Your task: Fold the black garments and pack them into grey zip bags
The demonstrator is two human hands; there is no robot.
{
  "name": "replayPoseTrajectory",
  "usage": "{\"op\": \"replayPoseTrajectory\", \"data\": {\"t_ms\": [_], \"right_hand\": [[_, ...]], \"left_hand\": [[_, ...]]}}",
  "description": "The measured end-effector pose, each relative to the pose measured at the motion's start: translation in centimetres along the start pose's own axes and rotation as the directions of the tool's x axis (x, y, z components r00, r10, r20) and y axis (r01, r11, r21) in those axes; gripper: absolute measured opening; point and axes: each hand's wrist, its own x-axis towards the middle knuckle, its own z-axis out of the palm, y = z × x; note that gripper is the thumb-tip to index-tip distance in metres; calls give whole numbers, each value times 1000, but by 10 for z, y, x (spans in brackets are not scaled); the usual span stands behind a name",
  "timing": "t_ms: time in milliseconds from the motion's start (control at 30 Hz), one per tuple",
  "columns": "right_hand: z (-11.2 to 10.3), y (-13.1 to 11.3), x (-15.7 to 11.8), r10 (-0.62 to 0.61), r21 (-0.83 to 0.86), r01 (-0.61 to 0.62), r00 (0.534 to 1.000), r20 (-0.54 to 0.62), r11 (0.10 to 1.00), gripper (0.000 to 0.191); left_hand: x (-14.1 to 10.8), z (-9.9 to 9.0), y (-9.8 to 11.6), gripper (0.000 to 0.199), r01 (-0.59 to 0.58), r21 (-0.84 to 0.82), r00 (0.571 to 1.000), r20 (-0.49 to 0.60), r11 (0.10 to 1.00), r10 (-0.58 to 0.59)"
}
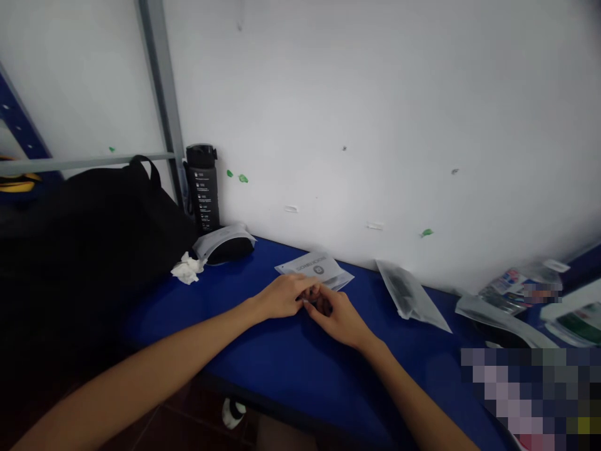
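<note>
My left hand (282,295) and my right hand (338,318) meet above the blue table (263,351), fingers curled together. A small dark object (321,304) sits between their fingertips, mostly hidden, so its shape is unclear. Just beyond my fingers, a printed white leaflet (313,268) lies on the table, its near edge close to my fingertips and a round emblem on it.
A black bag (94,250) fills the left side. Against the white wall stand a black water bottle (203,188) and a dark item (230,249) in white wrapping, beside crumpled tissue (186,268). A translucent bag (407,294) and several packets (516,294) lie to the right.
</note>
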Motion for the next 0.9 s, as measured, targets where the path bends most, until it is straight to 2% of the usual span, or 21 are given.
{"op": "replayPoseTrajectory", "data": {"t_ms": [900], "right_hand": [[-2, -1, 0, 14, -13, -14, 1000, 22, 1000, 13]], "left_hand": [[0, -4, 6, 35, 26, -42, 1000, -2, 999, -26]]}}
